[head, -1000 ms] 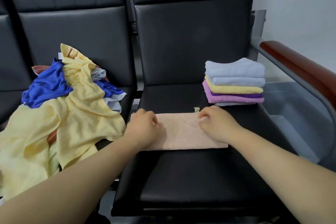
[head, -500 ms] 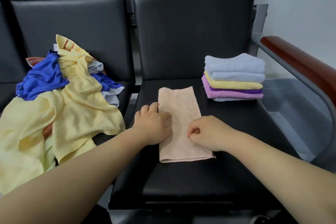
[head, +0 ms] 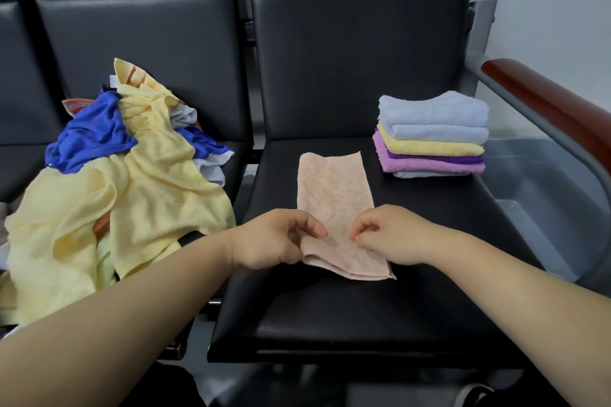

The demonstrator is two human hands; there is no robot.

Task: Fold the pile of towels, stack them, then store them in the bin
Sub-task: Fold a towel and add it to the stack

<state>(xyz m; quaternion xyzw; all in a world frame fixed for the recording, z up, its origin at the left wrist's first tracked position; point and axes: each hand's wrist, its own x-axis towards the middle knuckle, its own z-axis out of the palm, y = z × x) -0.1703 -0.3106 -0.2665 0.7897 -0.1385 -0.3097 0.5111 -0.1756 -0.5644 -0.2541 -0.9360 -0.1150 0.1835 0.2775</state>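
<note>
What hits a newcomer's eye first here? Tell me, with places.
The left hand and right hand pinch the near end of a peach towel lying lengthwise in the middle of the black seat. On the next seat to the left sprawls a big unfolded pile, mostly yellow and blue. A neat stack sits at the seat's far right corner, beside a grey bin.

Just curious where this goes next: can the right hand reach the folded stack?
Probably yes: the folded stack sits on that side, with only bare seat between them. But the right hand is pinching the peach towel now.
</note>
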